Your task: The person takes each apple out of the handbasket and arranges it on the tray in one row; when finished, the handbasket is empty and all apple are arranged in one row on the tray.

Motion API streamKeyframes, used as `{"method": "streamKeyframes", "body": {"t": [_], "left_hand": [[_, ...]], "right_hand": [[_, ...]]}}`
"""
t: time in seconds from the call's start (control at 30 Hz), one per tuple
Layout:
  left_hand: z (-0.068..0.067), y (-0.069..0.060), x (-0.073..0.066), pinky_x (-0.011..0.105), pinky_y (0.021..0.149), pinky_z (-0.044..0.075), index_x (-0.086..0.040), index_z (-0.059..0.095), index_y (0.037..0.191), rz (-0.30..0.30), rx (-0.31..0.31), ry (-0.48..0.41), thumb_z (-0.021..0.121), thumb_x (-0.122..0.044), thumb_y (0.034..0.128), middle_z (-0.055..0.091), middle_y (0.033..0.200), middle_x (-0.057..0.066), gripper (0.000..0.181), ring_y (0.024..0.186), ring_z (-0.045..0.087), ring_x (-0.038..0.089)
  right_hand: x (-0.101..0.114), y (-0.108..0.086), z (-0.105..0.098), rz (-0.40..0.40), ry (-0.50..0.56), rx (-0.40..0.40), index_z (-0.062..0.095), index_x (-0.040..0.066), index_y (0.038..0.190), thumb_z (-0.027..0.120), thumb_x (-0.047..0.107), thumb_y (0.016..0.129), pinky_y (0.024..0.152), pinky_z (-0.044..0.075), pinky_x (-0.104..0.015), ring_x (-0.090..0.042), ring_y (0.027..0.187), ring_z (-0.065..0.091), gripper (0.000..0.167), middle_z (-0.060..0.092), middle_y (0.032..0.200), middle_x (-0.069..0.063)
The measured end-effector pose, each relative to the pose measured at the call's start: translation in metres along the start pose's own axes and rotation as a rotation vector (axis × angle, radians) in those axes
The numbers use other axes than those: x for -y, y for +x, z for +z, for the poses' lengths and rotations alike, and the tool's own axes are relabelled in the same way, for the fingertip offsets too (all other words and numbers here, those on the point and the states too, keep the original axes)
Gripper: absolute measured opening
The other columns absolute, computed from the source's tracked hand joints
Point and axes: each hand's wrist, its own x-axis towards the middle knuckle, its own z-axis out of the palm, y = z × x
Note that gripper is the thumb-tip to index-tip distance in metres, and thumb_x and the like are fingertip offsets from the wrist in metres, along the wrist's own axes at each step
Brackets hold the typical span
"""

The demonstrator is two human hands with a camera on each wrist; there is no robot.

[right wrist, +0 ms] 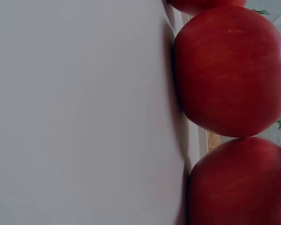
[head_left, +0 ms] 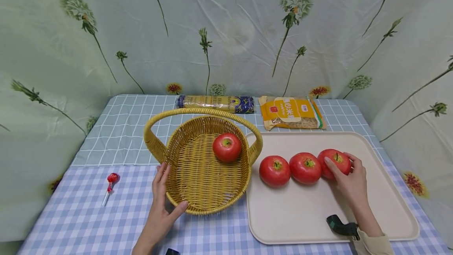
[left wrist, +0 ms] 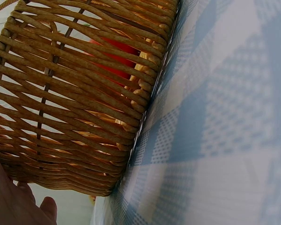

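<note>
Right hand (head_left: pixel 354 180) held the rightmost apple (head_left: pixel 335 163) on the tray, thumb on its near face and fingers at its far right side. In the right wrist view this apple touched the middle apple (head_left: pixel 305 168). The left apple (head_left: pixel 274 171) lay at the end of the same row, close against the middle one.

Left hand (head_left: pixel 161 207) rested against the wicker basket (head_left: pixel 205 176) with fingers extended, fingertips at the left rim and thumb at the near rim. One further apple (head_left: pixel 227 147) lay inside, toward the far right wall. The basket stood upright beside the tray (head_left: pixel 293 217); whether its base met the tray edge could not be told.

Farther out on the surface (head_left: pixel 131 215), a lollipop (head_left: pixel 113 177) lay left of the basket, with a long blue-ended packet (head_left: pixel 216 104) and an orange packet (head_left: pixel 293 114) along the back.

Risks, in this inspector's judgement: the smooth, round apple could slip if the pinch proved uneven; a sideways drag could set its neighbours rolling; the raised handle (head_left: pixel 203 111) could be struck by a low carry; uneven pressure on the rim could tilt or slide the basket.
</note>
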Motion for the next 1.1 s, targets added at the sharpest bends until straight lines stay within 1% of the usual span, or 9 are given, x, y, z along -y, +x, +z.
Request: {"method": "streamKeyframes", "body": {"t": [0.13,0.17,0.27,0.4,0.57,0.67,0.83,0.97,1.1], "left_hand": [[0.000,0.000,0.000,0.072,0.098,0.000,-0.002,0.012,0.151,0.005,0.003,-0.005,0.068,0.009,0.0766,-0.004,0.154,0.015,0.093,0.140,-0.018,0.029],[0.000,0.001,0.000,0.072,0.098,0.000,-0.002,0.012,0.151,0.007,0.003,-0.007,0.067,0.009,0.0765,-0.004,0.154,0.016,0.093,0.140,-0.018,0.028],[0.000,0.001,0.000,0.072,0.097,-0.001,-0.002,0.012,0.151,0.008,0.006,-0.013,0.067,0.009,0.0765,-0.004,0.154,0.016,0.093,0.140,-0.019,0.026],[0.000,0.001,-0.001,0.072,0.097,-0.001,-0.002,0.011,0.151,0.005,0.007,-0.018,0.067,0.009,0.0766,-0.005,0.154,0.015,0.094,0.140,-0.019,0.018],[0.000,0.000,-0.001,0.073,0.097,0.000,-0.002,0.012,0.151,0.006,0.003,-0.008,0.067,0.009,0.0764,-0.004,0.154,0.016,0.094,0.140,-0.019,0.030],[0.000,0.000,-0.001,0.073,0.097,0.000,-0.002,0.012,0.151,0.005,0.000,-0.002,0.067,0.009,0.0763,-0.004,0.154,0.016,0.094,0.139,-0.018,0.033],[-0.001,0.000,-0.001,0.073,0.097,-0.001,-0.003,0.012,0.151,0.006,-0.002,-0.003,0.067,0.009,0.0769,-0.004,0.155,0.015,0.093,0.140,-0.018,0.024],[-0.001,0.001,0.000,0.074,0.096,0.000,-0.003,0.011,0.151,0.004,0.003,-0.007,0.067,0.008,0.0774,-0.005,0.155,0.015,0.093,0.140,-0.018,0.015],[-0.001,0.000,0.000,0.073,0.096,-0.001,-0.003,0.012,0.151,0.003,0.000,-0.003,0.067,0.008,0.0770,-0.004,0.155,0.015,0.093,0.140,-0.018,0.014]], "right_hand": [[-0.001,-0.001,0.000,-0.013,0.002,0.001,0.018,0.004,0.149,0.059,0.048,0.089,0.082,0.050,-0.049,-0.042,0.127,0.028,0.085,0.024,0.140,-0.026],[-0.002,-0.002,0.000,-0.018,0.003,-0.002,0.017,0.004,0.149,0.059,0.048,0.089,0.086,0.046,-0.055,-0.043,0.127,0.028,0.085,0.024,0.140,-0.027],[-0.002,-0.005,-0.001,-0.039,0.004,-0.027,0.016,0.004,0.149,0.060,0.044,0.090,0.092,0.039,-0.060,-0.042,0.128,0.026,0.084,0.022,0.141,-0.027],[0.001,-0.014,-0.002,-0.109,-0.012,-0.118,0.024,0.005,0.147,0.065,0.035,0.088,0.096,0.030,-0.063,-0.040,0.130,0.025,0.078,0.025,0.141,-0.025],[0.011,-0.028,-0.002,-0.265,0.006,-0.244,0.037,0.006,0.142,0.070,0.024,0.084,0.100,0.021,-0.063,-0.035,0.132,0.025,0.069,0.031,0.139,-0.022],[0.020,-0.036,0.001,-0.377,0.039,-0.279,0.047,0.006,0.136,0.072,0.016,0.082,0.099,0.030,-0.047,-0.026,0.127,0.032,0.060,0.040,0.135,-0.017],[0.034,-0.048,0.012,-0.577,0.109,-0.238,0.061,0.004,0.120,0.076,0.007,0.079,0.083,0.039,-0.015,-0.011,0.113,0.044,0.044,0.054,0.121,-0.009],[0.049,-0.060,0.019,-0.709,0.140,-0.167,0.066,0.002,0.112,0.076,-0.002,0.076,0.082,0.042,-0.013,-0.009,0.108,0.048,0.037,0.060,0.112,-0.008],[0.068,-0.075,0.024,-0.787,0.174,-0.076,0.066,0.004,0.113,0.076,-0.008,0.072,0.078,0.044,-0.014,-0.008,0.100,0.053,0.044,0.063,0.108,-0.007]]}}
